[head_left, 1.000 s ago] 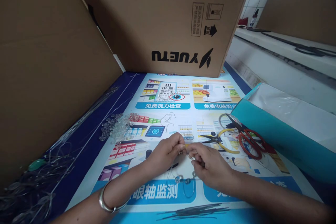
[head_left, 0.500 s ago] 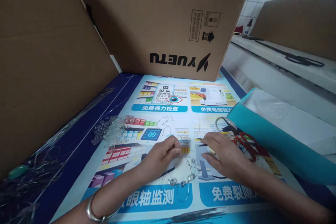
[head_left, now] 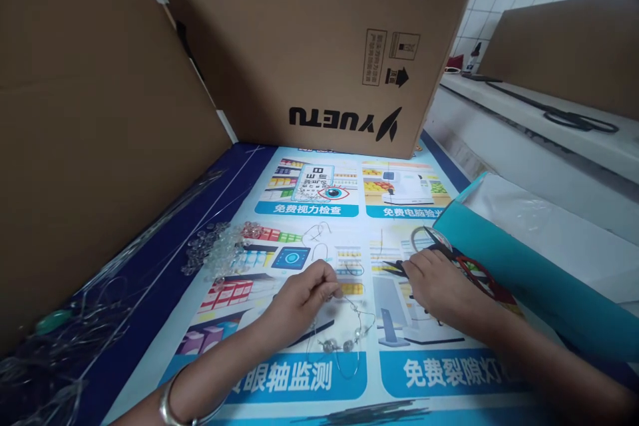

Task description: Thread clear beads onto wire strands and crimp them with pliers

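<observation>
My left hand [head_left: 309,293] is closed in a pinch on a thin wire strung with clear beads [head_left: 348,346]. The beaded wire hangs in a loop below the fingertips, over the printed sheet. My right hand [head_left: 439,283] is curled round a dark hand tool with pointed jaws [head_left: 394,267]; the tips stick out to its left, spread apart. Its handles are hidden in the palm, so whether it is pliers or snips I cannot tell. Red-handled scissors [head_left: 476,271] lie just beyond that hand, partly covered, beside a round clear roll [head_left: 418,239].
Loose clear beads [head_left: 222,253] lie in a pile at left. Bent wire pieces [head_left: 317,233] sit mid-sheet; cut dark wires [head_left: 369,411] lie at the near edge. A teal box [head_left: 529,273] stands at right, cardboard walls [head_left: 319,46] behind and left. Tangled wires [head_left: 60,359] fill the left corner.
My right hand has moved slightly right and closed round the dark pointed tool, whose jaws now show clearly. My left hand keeps its pinch on the beaded wire. The view has shifted a little.
</observation>
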The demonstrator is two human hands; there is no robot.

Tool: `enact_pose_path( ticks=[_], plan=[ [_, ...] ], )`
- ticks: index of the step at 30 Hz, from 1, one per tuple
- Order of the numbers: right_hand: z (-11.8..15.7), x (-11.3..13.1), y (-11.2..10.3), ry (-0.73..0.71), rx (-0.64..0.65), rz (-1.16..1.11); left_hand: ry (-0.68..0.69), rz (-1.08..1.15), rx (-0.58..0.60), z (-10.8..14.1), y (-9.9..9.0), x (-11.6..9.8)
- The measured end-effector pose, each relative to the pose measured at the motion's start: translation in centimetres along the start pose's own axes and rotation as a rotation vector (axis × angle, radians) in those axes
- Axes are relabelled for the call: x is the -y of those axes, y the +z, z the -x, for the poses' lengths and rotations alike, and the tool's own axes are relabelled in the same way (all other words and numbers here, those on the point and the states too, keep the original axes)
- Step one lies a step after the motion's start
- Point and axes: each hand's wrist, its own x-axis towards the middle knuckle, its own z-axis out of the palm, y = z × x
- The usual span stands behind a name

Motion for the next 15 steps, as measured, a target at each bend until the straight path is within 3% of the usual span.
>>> enact_pose_path(
  ticks=[4, 7, 10, 15],
  plan=[
    [-0.1, 0.0, -0.9, 0.049, -0.122, -0.196, 0.003, 0.011, -0.03, 0.3, 0.0, 0.3],
    [0.1, 0.6, -2.6, 0.166, -0.324, -0.433, 0.009, 0.004, -0.059, 0.5, 0.0, 0.6],
    [0.1, 1.5, -3.1, 0.157, -0.474, -0.613, 0.014, -0.002, -0.08, 0.5, 0.0, 0.8],
    [-0.3, 2.6, -0.6, 0.235, -0.342, -0.898, 0.015, 0.028, -0.086, 0.5, 0.0, 0.7]
  ],
)
